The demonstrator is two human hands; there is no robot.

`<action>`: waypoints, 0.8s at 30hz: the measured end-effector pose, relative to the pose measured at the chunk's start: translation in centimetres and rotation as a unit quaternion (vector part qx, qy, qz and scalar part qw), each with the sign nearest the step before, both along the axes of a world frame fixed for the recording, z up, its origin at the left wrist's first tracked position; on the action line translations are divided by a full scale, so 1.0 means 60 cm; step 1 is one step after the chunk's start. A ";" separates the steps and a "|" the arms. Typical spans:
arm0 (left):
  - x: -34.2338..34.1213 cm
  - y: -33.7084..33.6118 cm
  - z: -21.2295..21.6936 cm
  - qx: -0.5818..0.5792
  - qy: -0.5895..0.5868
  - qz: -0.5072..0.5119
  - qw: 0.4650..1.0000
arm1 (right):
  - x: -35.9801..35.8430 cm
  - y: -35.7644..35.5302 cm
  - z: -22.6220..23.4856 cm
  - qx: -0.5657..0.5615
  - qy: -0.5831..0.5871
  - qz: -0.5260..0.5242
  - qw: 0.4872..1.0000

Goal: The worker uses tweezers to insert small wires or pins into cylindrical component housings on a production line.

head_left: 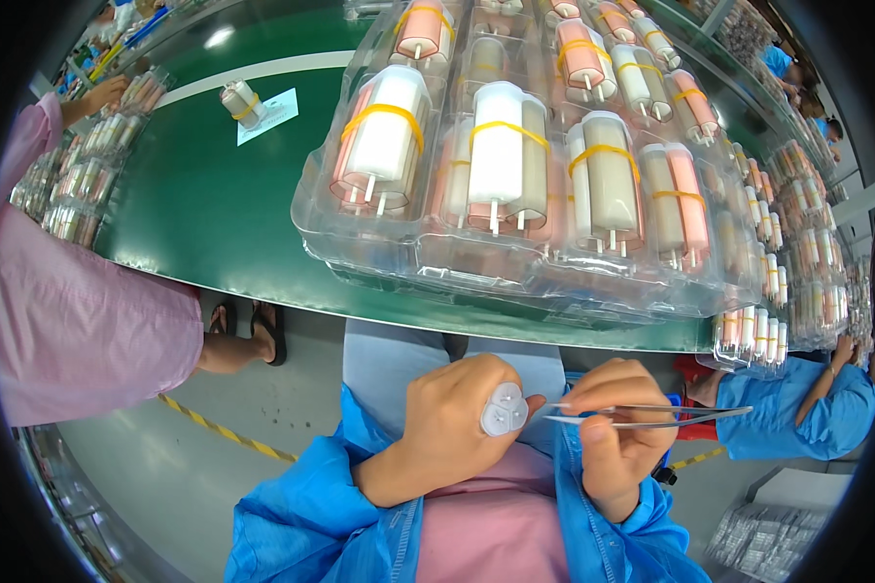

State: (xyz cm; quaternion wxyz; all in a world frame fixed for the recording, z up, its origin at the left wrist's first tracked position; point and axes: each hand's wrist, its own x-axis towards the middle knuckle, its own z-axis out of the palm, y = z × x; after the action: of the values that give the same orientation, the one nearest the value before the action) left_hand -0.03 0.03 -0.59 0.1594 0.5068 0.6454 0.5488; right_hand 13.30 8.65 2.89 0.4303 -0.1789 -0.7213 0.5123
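In front of my lap, my left hand (452, 418) is closed around a small three-lobed bundle (505, 409), its whitish end facing out and its body hidden by my fingers. To its right, my right hand (614, 428) grips metal tweezers (666, 418). The tips of the tweezers are apart and point left, close to the bundle's end. Beyond my hands, a clear plastic tray (515, 277) holds several bundles of white, pink and grey tubes (497, 155), each wrapped with a yellow rubber band and with thin stems pointing down.
The tray sits on a green table (214, 204), its front edge beyond my hands. One banded bundle (242, 103) lies by a pale card (268, 118). More filled trays (92, 175) stand at left and right. A person in pink (87, 301) is at left, another in blue (787, 413) at right.
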 end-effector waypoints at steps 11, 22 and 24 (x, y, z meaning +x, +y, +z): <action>-0.001 -0.002 0.005 0.021 -0.010 -0.018 1.000 | 0.001 0.002 -0.020 -0.022 0.033 0.019 0.999; -0.005 -0.002 0.017 -0.019 -0.138 -0.073 0.988 | 0.002 0.007 -0.023 -0.027 0.038 0.028 0.999; -0.009 -0.006 0.028 -0.067 -0.272 -0.133 0.951 | 0.002 0.006 -0.022 -0.037 0.050 0.030 0.998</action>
State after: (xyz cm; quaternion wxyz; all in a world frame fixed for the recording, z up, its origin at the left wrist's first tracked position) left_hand -0.55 -0.30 1.08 0.4344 0.4077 0.5396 0.5950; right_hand 13.42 9.03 1.59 0.4431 -0.1475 -0.6844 0.5599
